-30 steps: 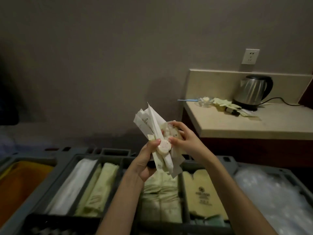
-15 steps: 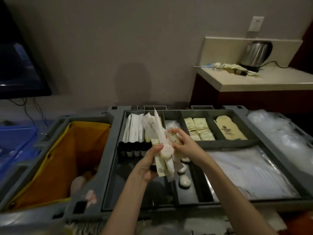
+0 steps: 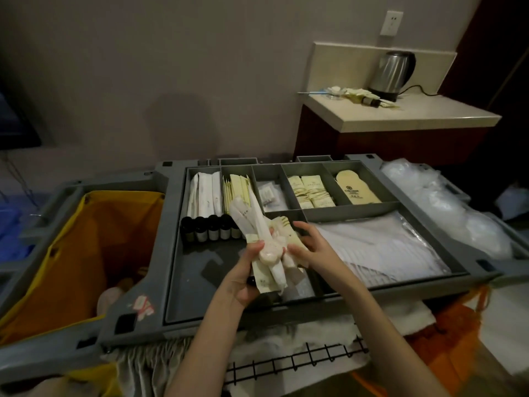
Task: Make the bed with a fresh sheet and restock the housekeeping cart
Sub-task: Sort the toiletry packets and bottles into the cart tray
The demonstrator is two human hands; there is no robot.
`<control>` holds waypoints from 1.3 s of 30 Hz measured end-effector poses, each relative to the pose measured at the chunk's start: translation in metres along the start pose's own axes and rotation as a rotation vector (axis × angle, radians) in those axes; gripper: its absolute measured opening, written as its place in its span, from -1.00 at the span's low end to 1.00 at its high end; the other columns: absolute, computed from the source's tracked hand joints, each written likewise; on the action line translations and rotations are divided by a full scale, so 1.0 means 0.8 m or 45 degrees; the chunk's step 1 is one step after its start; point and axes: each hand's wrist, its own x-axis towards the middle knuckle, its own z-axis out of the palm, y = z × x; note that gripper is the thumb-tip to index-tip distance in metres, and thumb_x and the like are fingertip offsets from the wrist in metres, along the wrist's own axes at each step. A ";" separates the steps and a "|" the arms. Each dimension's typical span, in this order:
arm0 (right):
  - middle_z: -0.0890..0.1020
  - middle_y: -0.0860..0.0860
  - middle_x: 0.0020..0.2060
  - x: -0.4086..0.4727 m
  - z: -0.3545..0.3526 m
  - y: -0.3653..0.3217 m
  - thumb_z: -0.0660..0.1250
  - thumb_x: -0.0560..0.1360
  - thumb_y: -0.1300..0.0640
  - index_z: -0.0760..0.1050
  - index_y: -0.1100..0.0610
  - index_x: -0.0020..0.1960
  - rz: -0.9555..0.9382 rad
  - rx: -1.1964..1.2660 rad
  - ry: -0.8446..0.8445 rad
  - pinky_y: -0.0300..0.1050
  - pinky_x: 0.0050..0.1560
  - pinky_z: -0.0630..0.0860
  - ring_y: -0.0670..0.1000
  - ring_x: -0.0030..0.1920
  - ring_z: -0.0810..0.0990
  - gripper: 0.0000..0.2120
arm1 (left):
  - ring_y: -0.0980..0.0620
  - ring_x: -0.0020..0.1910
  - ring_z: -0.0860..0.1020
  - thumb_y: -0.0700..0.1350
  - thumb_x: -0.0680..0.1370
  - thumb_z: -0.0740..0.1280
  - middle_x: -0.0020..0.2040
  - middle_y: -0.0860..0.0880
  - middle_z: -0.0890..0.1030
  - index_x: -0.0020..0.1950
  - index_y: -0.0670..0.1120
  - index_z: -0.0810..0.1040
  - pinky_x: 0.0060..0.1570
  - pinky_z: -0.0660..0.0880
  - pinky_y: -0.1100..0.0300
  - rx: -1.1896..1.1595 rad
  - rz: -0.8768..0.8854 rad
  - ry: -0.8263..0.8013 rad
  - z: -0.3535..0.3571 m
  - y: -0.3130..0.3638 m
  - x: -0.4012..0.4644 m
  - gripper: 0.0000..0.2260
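My left hand (image 3: 243, 277) grips a bundle of wrapped guest amenities (image 3: 259, 233), long white and cream sachets fanned upward, above the grey cart tray (image 3: 171, 253). My right hand (image 3: 310, 247) pinches a cream packet at the bundle's right side. The tray's back compartments hold white wrapped sticks (image 3: 204, 193), cream sachets (image 3: 240, 186), banded cream packets (image 3: 310, 190) and a tan shoe-shaped packet (image 3: 356, 190). A row of small dark bottles (image 3: 209, 230) stands behind my left hand.
A yellow laundry bag (image 3: 86, 239) hangs at the cart's left. Clear plastic bags (image 3: 380, 247) fill the tray's right section, more plastic (image 3: 446, 207) beyond. A counter (image 3: 415, 116) with a kettle (image 3: 392, 71) stands at the back right. A black wire rack (image 3: 300, 359) runs below.
The view dropped from the wall to the cart top. Both hands came lower over the tray with the bundle, the right hand still working at its right side.
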 end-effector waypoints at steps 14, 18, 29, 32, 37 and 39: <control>0.63 -0.09 -0.01 -0.026 -0.010 0.000 0.27 0.56 0.05 0.51 0.02 0.18 -0.002 0.011 0.080 -0.31 -0.16 0.55 -0.19 -0.07 0.63 -0.79 | -0.09 -0.20 0.66 -0.10 -0.03 0.68 0.05 -0.22 0.65 0.25 -0.06 0.54 -0.30 0.60 0.06 0.037 0.012 -0.123 -0.001 -0.006 -0.014 -0.15; 0.66 -0.10 -0.05 -0.008 0.001 -0.012 0.33 0.53 0.09 0.52 0.03 0.15 -0.035 -0.008 0.095 -0.31 -0.16 0.54 -0.16 -0.07 0.64 -0.79 | -0.06 -0.18 0.65 -0.05 0.00 0.68 0.03 -0.19 0.65 0.28 -0.03 0.53 -0.24 0.60 0.06 0.133 0.008 -0.142 0.001 -0.002 -0.010 -0.15; 0.66 -0.04 -0.07 0.067 -0.055 -0.037 0.35 0.50 0.20 0.57 0.05 0.04 -0.048 0.034 0.175 -0.15 -0.02 0.58 -0.06 -0.03 0.64 -0.86 | -0.03 -0.14 0.61 -0.05 0.15 0.63 0.04 -0.19 0.60 0.40 -0.02 0.42 -0.18 0.59 0.04 0.119 0.028 -0.228 0.031 0.024 0.080 -0.15; 0.65 0.00 0.00 0.107 -0.076 -0.028 0.31 0.53 0.15 0.57 0.08 0.09 -0.047 0.059 0.191 -0.15 -0.04 0.57 -0.02 0.01 0.62 -0.84 | -0.06 -0.15 0.64 -0.08 0.13 0.64 0.06 -0.21 0.61 0.38 -0.05 0.44 -0.22 0.59 0.02 0.058 0.044 -0.226 0.042 0.030 0.121 -0.16; 0.63 0.01 -0.04 0.178 -0.111 -0.011 0.27 0.56 0.14 0.58 0.15 0.08 -0.051 0.014 0.300 -0.15 -0.05 0.53 0.02 0.01 0.59 -0.83 | -0.07 -0.17 0.65 -0.09 0.06 0.66 0.01 -0.20 0.63 0.33 -0.05 0.49 -0.27 0.60 0.05 0.045 0.074 -0.145 0.062 0.039 0.189 -0.15; 0.64 0.00 -0.11 0.201 -0.123 -0.007 0.25 0.57 0.15 0.57 0.12 0.02 -0.109 -0.059 0.315 -0.08 -0.04 0.55 0.02 -0.04 0.60 -0.86 | -0.06 -0.20 0.64 -0.08 0.05 0.66 -0.04 -0.18 0.64 0.31 -0.03 0.50 -0.26 0.60 0.07 0.042 0.075 -0.117 0.063 0.043 0.212 -0.16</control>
